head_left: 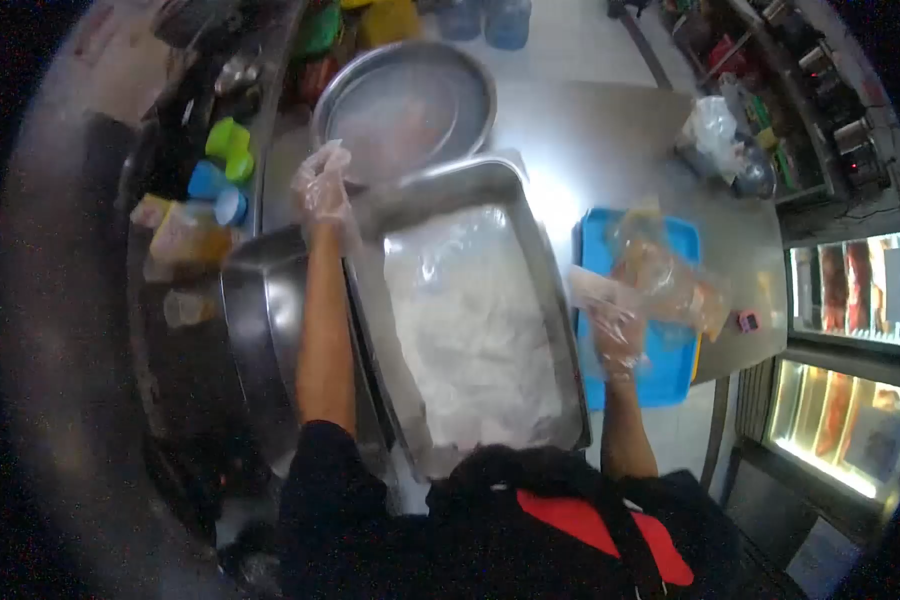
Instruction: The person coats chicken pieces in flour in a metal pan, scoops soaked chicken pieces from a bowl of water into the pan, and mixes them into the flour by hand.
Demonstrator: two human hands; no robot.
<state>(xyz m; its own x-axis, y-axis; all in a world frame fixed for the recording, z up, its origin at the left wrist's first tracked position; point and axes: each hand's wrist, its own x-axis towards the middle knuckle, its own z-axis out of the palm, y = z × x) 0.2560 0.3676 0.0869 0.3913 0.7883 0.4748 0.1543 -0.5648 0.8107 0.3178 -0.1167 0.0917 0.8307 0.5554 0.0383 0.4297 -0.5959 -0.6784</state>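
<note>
A deep rectangular metal pan (567,385) stands before me with a layer of white powder (475,320) in it. My left hand (325,185), in a clear plastic glove, is raised at the pan's far left corner, close to the rim of a round metal pan (485,95). Its fingers look curled; whether anything is in them is hidden by glare and blur. My right hand (615,320), gloved too, is over the blue tray (670,375) beside the pan's right wall. Its fingers appear stretched toward the pan. A clear plastic bag (660,275) with blurred contents lies on that tray.
The metal table (610,130) carries a white plastic bag (715,130) at its far right and a small pink device (748,321) near the right edge. Plastic containers (195,235) stand to the left. Lit display cases (840,420) are on the right.
</note>
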